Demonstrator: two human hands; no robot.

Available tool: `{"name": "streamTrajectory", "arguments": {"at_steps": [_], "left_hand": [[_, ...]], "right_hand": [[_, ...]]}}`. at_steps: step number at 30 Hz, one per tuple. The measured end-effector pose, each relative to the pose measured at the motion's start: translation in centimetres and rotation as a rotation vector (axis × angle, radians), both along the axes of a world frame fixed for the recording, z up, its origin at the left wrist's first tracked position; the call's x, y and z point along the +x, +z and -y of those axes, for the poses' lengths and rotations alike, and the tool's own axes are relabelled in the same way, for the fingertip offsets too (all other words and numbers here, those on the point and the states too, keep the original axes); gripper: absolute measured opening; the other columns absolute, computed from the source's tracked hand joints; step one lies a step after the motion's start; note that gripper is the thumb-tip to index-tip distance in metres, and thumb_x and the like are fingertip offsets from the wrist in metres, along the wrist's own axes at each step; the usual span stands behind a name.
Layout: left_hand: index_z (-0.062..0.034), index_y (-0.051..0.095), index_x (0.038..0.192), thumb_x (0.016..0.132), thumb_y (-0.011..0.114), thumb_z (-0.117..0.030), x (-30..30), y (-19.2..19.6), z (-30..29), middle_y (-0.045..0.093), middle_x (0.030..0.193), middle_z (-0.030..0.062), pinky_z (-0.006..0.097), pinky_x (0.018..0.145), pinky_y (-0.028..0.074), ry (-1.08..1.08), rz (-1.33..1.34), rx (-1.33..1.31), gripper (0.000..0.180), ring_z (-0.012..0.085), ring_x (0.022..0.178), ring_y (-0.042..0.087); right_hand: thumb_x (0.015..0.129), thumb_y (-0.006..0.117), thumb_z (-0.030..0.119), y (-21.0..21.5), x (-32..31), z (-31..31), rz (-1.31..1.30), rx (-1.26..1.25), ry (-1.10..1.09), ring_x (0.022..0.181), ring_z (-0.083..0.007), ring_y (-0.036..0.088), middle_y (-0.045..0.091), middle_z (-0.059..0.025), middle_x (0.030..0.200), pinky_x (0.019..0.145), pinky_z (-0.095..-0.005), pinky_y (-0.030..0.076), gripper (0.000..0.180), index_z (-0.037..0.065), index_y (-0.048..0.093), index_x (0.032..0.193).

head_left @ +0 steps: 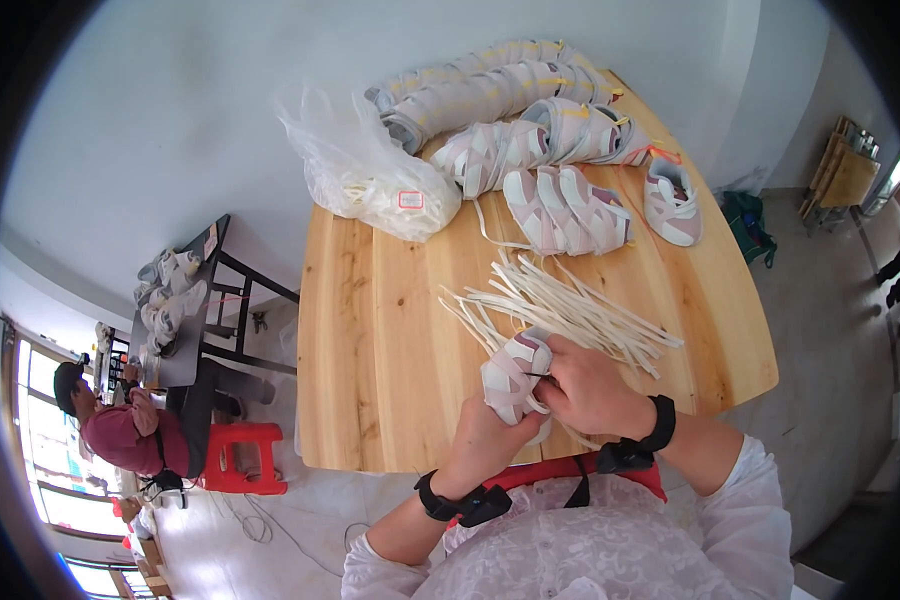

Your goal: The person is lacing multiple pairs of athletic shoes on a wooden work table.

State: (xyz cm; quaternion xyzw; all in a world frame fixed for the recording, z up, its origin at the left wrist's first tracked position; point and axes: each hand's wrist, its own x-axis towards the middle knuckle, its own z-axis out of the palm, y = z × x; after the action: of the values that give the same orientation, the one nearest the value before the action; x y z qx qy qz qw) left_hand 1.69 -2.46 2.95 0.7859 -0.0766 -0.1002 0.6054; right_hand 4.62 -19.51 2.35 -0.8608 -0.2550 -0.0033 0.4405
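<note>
Close to the near edge of the table, a small pink, white and grey shoe upper (510, 376) is gripped in my left hand (482, 440), its fingers wrapped around the lower part. My right hand (598, 392) is closed at the upper's right side, pinching a thin dark tool (538, 375) that reaches into the opening. A pale lace end hangs below the right fingers. Just beyond my hands lies a loose bundle of flat cream laces (570, 308). Past it, several matching uppers (567, 212) are nested in a row.
Long stacks of nested uppers (500, 95) line the table's far side. A clear plastic bag (375, 185) sits far left, a single laced shoe (673, 203) far right. Leftward, a person (135, 430) sits on a red stool (242, 457) at a dark table (185, 350) holding shoes.
</note>
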Motion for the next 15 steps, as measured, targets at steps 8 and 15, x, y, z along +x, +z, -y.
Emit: {"name": "streamTrajectory", "arguments": {"at_steps": [8, 15], "left_hand": [[0.0007, 0.055, 0.116, 0.077, 0.070, -0.005, -0.6, 0.0, 0.3, 0.066, 0.099, 0.0106, 0.031, 0.077, 0.051, 0.072, 0.024, -0.075, 0.042, 0.0170, 0.089, 0.064], [0.0008, 0.053, 0.122, 0.079, 0.073, -0.006, 0.0, -0.7, -1.1, 0.064, 0.109, 0.0069, 0.029, 0.084, 0.050, 0.036, -0.001, -0.268, 0.049, 0.0128, 0.098, 0.060]], "right_hand": [[0.076, 0.055, 0.000, -0.7, -0.7, -1.1, 0.019, 0.110, -0.272, 0.080, -0.0365, 0.059, 0.054, -0.0145, 0.094, 0.067, -0.0451, 0.048, 0.026, 0.003, 0.056, 0.102], [0.078, 0.060, 0.000, -0.1, -1.2, -1.2, 0.004, 0.355, -0.260, 0.072, -0.0312, 0.059, 0.056, -0.0129, 0.087, 0.063, -0.0358, 0.047, 0.016, 0.001, 0.058, 0.093]]}}
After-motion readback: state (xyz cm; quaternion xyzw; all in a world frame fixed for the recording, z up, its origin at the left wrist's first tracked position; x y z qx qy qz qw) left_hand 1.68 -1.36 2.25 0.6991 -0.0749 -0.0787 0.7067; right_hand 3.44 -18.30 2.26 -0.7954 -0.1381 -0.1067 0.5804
